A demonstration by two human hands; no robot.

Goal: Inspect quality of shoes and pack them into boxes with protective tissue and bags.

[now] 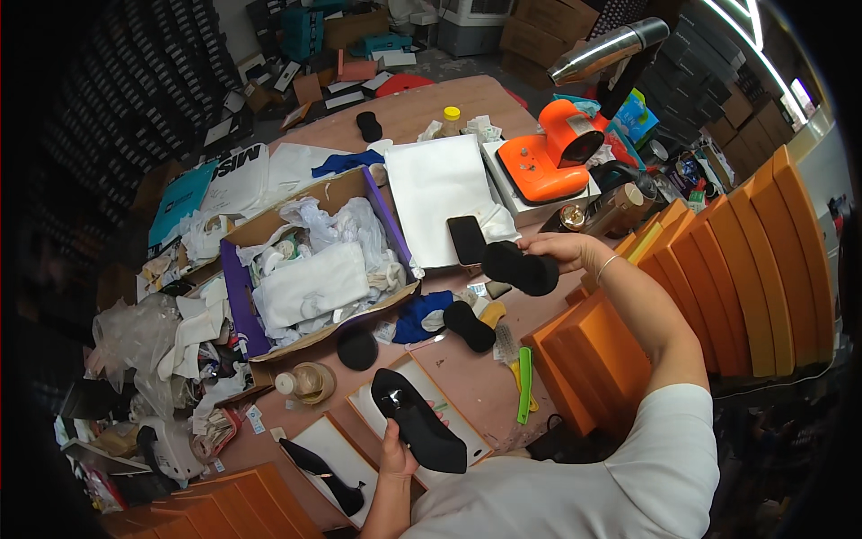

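Note:
My left hand [396, 454] is closed on a black pointed-toe shoe [420, 422], its toe toward the lower right. The shoe hangs over an open shallow box [361, 402] with a white inside. In my right hand [567, 251], stretched out to the right, is a black pad [521, 269] narrowed at the middle, gripped at its far edge. A phone [465, 241] lies just left of that pad. A similar black pad [470, 326] rests on the table nearer to me. The other black heeled shoe [321, 474] lies in a second white-lined box [346, 446] at lower left.
A purple-edged carton [242, 305] of white cloths and plastic stands left of centre. Near me are a bottle [310, 383], a round black pad [357, 349] and a green-handled tool [524, 384]. An orange heat-gun stand [557, 157] is beyond; stacked orange boxes [718, 278] line the right.

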